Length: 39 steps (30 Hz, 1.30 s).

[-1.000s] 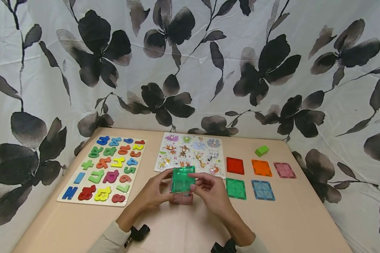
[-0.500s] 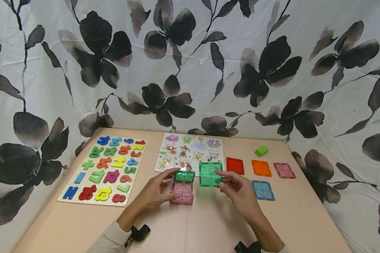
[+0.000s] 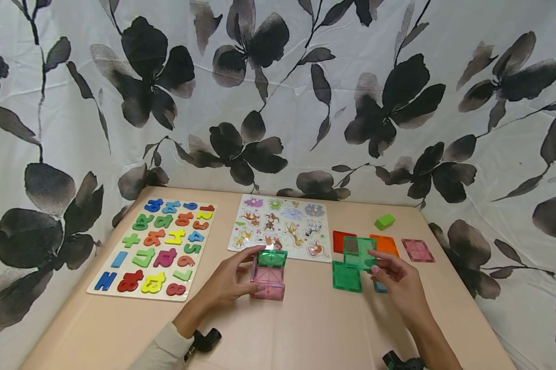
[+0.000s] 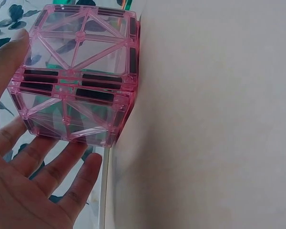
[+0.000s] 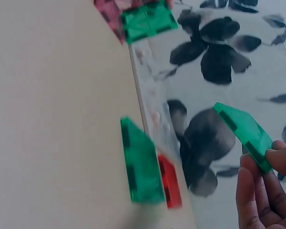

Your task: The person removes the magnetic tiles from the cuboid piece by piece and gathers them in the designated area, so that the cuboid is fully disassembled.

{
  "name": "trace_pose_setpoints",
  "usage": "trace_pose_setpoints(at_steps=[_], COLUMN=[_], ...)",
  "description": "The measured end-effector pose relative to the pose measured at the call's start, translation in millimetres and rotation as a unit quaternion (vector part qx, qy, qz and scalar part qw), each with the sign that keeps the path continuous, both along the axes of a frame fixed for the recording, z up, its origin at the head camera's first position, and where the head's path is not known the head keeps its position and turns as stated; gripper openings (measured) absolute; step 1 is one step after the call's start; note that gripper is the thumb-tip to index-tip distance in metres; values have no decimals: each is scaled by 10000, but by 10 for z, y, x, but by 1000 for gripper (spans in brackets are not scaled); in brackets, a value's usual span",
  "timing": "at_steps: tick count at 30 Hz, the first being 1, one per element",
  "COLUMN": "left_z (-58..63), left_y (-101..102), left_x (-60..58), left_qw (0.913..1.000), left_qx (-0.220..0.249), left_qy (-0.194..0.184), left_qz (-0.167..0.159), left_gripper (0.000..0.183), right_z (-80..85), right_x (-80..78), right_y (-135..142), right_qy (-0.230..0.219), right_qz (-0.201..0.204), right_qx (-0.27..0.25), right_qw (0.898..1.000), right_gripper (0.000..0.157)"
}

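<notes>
My left hand (image 3: pixel 224 280) grips a small box of clear pink magnetic tiles (image 3: pixel 269 290) with a green tile (image 3: pixel 272 259) at its far end. In the left wrist view, the thumb lies along one side of the pink box (image 4: pixel 76 43) and the fingers reach under it. My right hand (image 3: pixel 400 280) pinches a loose green magnetic tile (image 3: pixel 357 251) by its edge, held up over the right-hand tiles. The right wrist view has this green tile (image 5: pixel 250 131) tilted between thumb and fingers. Another green tile (image 3: pixel 346 280) lies on the table below.
Red (image 3: pixel 341 241), orange (image 3: pixel 388 244), pink (image 3: pixel 418 251) and blue tiles (image 3: pixel 379 288) lie on the right, the blue mostly hidden. Behind them sits a green block (image 3: pixel 384 222). An animal puzzle board (image 3: pixel 256 226) is at the back, a letter and number board (image 3: pixel 129 267) at left.
My right hand has drawn the green tile from above the pink box out to the right, over the loose tiles. The left hand stays put; the box's pink top now shows.
</notes>
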State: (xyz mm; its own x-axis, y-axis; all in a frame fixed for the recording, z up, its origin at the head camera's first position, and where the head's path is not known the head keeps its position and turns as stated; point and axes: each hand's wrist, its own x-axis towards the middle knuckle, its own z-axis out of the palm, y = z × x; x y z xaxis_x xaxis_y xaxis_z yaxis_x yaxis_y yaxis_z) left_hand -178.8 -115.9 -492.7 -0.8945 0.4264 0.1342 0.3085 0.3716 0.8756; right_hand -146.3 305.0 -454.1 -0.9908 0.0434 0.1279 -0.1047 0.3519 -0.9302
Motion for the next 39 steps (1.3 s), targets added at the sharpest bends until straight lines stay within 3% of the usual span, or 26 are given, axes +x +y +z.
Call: trace_pose_setpoints(at_steps=[14, 22, 26, 30, 36, 39], left_z=[-15, -12, -16, -18, -3, 8], left_y=[-19, -14, -15, -19, -28, -38], left_x=[-8, -4, -4, -8, -20, -35], left_qw=[10000, 10000, 10000, 10000, 10000, 9999], left_qx=[12, 28, 38, 20, -60, -81], left_qy=[92, 55, 20, 64, 9, 4], left_qz=[-15, -39, -48, -45, -54, -116], left_gripper=[85, 85, 85, 85, 85, 85], right_z=[-239, -411, -474, -507, -516, -460], right_x=[2, 66, 126, 135, 97, 105], right_y=[895, 1412, 1595, 1700, 1709, 1631], right_qy=[-310, -1015, -1107, -1326, -1768, -1596], right_qz=[-689, -1277, -1343, -1426, -1753, -1856], right_qx=[-296, -574, -639, -111, 861, 1913], right_qw=[9967, 9849, 9827, 9808, 9647, 9505], right_gripper=[42, 39, 37, 37, 37, 39])
